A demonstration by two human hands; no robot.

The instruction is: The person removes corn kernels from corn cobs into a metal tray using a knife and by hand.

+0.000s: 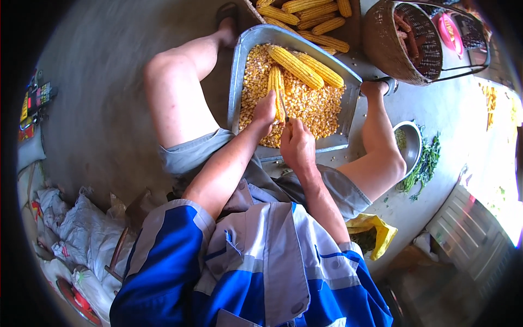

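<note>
My left hand (266, 113) is closed around the lower part of a yellow corn cob (275, 82), held over a metal tray (237, 82). My right hand (298, 143) is in a fist just beside it, gripping a thin, dark, rod-like tool (284, 106) whose shaft lies along the cob's right side; the fingers hide its handle. Loose corn kernels (321, 111) cover the tray's bottom. Two more whole corn cobs, one long (296, 67) and one beside it (322, 70), rest on the kernels at the far side.
Beyond the tray lies a pile of corn cobs (313, 13). A wicker basket (381, 41) with reddish bare cobs stands far right. Right of my knee are a metal bowl (415, 146) and green leaves (427, 163). White sacks (81, 229) lie at left, a yellow bag (384, 234) nearer right.
</note>
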